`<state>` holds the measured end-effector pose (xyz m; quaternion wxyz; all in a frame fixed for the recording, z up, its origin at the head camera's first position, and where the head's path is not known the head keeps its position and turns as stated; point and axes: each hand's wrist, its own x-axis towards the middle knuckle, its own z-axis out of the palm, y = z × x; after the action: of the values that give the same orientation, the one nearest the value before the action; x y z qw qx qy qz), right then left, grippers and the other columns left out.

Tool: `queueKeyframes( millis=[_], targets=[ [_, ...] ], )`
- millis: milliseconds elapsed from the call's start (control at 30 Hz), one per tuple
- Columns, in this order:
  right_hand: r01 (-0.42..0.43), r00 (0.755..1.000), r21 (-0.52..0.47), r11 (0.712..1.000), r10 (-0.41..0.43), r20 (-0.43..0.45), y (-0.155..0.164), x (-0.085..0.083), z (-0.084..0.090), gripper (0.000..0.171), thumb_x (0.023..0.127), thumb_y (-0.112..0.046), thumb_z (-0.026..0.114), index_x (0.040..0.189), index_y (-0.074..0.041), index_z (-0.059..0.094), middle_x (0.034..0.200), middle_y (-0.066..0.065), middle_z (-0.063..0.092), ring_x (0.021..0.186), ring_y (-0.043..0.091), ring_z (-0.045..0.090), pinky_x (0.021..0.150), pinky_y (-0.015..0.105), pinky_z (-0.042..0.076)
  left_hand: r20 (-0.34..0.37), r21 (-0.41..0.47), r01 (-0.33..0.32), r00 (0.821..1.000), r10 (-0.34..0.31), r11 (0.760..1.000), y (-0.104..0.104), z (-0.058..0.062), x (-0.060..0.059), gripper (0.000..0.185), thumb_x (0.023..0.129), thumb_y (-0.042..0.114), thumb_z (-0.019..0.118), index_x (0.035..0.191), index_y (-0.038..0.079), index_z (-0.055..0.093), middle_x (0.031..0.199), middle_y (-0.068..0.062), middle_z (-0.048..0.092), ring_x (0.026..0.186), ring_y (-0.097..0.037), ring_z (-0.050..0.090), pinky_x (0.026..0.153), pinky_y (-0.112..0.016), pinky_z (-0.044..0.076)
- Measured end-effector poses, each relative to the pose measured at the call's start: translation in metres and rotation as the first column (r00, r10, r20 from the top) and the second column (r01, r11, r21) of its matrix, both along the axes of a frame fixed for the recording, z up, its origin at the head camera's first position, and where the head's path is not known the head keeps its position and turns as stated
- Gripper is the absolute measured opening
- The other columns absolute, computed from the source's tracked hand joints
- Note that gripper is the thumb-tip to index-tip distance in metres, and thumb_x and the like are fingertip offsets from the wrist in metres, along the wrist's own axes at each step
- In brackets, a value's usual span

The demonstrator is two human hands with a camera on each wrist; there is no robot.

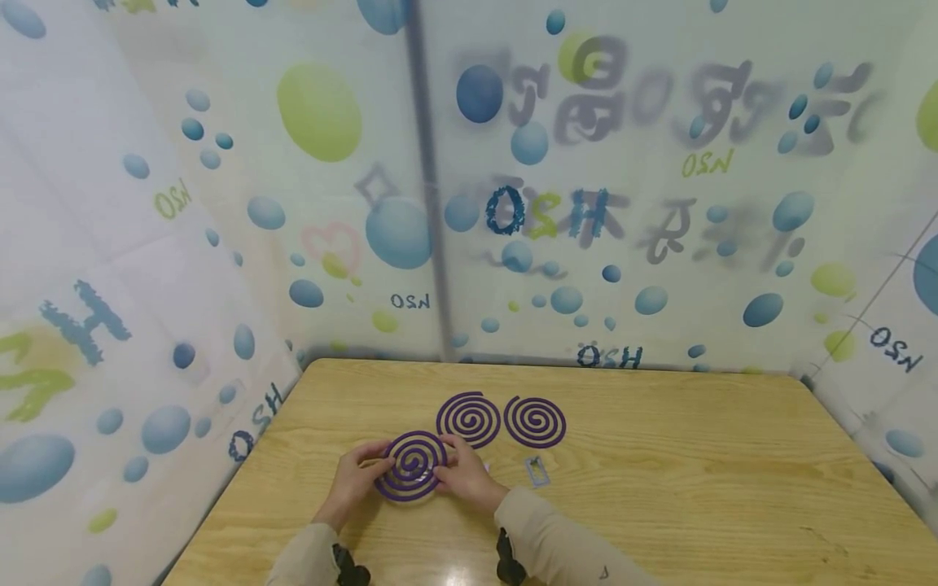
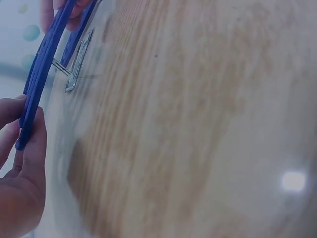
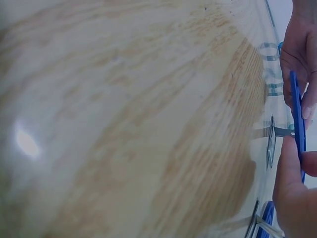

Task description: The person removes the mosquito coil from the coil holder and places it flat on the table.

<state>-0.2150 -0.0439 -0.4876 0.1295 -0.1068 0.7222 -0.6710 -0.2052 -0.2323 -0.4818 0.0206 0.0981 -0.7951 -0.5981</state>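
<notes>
Both hands pinch the coil [image 3: 297,124] edge-on — metal stand [image 3: 271,144] beneath.

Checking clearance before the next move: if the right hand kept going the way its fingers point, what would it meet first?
The right hand points left across the held purple coil, so probably the left hand gripping its far edge.

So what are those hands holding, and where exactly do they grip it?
A purple spiral coil, raised off the wooden table. The left hand pinches its left edge and the right hand its right edge, fingers curled round the rim.
</notes>
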Motion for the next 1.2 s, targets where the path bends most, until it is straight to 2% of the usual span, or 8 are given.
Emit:
queueKeyframes(
  millis=[367,700,1000,1200],
  targets=[
    [-0.010,1.000,0.063,0.998,0.009,0.011,0.000,-0.001,0.003,0.052,0.081,0.009,0.054,0.129,0.004,0.037,0.086,0.013,0.049,0.069,0.018,0.058,0.059,0.030,0.054,-0.007,-0.022,-0.008,1.000,0.007,1.000,0.000,0.001,0.001,0.035,0.080,0.010,0.064,0.110,-0.006,0.057,0.103,-0.017,0.058,0.084,-0.015,0.056,0.061,-0.021,0.046],
    [-0.019,1.000,0.079,0.997,0.019,0.004,0.000,-0.002,0.002,0.051,0.080,0.009,0.055,0.128,0.005,0.038,0.083,0.012,0.052,0.067,0.016,0.058,0.058,0.028,0.054,0.014,0.030,-0.013,1.000,0.013,0.999,-0.001,-0.001,-0.002,0.034,0.081,0.009,0.062,0.111,-0.005,0.057,0.105,-0.017,0.057,0.079,-0.012,0.056,0.065,-0.023,0.049],
    [0.001,1.000,0.054,0.999,0.000,-0.011,0.004,-0.004,0.010,0.045,0.081,0.007,0.053,0.124,0.003,0.042,0.086,0.012,0.051,0.069,0.018,0.058,0.060,0.030,0.054,-0.028,0.070,-0.013,0.999,0.015,0.997,-0.001,0.007,-0.003,0.035,0.079,0.005,0.063,0.111,-0.008,0.056,0.101,-0.016,0.058,0.076,-0.012,0.056,0.064,-0.022,0.050],
    [0.004,0.999,0.050,0.999,-0.003,-0.033,0.010,-0.006,0.015,0.042,0.081,0.007,0.053,0.122,0.003,0.044,0.089,0.013,0.049,0.071,0.018,0.057,0.064,0.034,0.054,-0.010,0.097,0.006,1.000,-0.005,0.995,0.001,0.013,-0.004,0.036,0.079,0.008,0.064,0.112,-0.006,0.057,0.102,-0.014,0.059,0.077,-0.014,0.059,0.065,-0.024,0.052]
  ],
)
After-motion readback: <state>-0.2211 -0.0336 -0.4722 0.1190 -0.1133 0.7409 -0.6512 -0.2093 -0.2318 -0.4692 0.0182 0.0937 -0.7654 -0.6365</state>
